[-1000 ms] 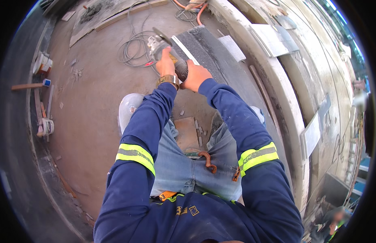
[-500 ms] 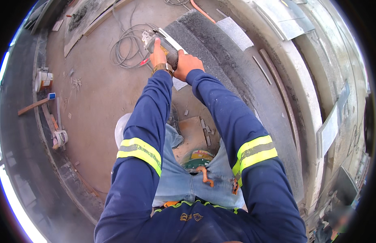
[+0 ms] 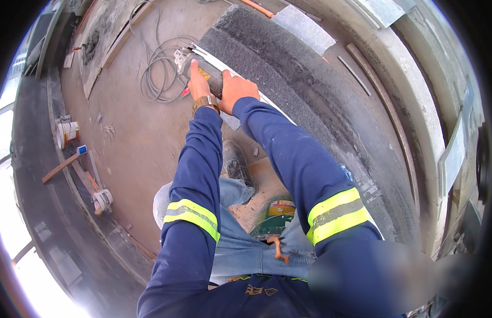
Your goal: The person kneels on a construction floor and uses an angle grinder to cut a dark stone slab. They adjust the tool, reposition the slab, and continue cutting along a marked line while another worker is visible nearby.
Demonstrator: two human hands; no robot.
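Both my hands are closed on a corded power cutter (image 3: 212,78) with a dark body, a yellow label and a metal head. My left hand (image 3: 199,85) wraps it on the left, thumb along the top. My right hand (image 3: 237,89) grips its rear end, beside the left wrist. The cutter lies along the left edge of a dark grey stone slab (image 3: 288,74). A narrow white strip (image 3: 225,64) follows that edge and passes behind my right hand. The cutting disc cannot be made out.
A loose grey cable (image 3: 150,79) coils on the floor to the left. Between my legs stands a green bucket (image 3: 271,225). White buckets (image 3: 67,133) and a wood-handled hammer (image 3: 63,167) lie far left. A light stone piece (image 3: 304,27) and a long bar (image 3: 383,106) lie right.
The whole view has shifted a little, so the cutter and hands appear further left. More of the white strip shows past my right hand. Both hands keep their grip.
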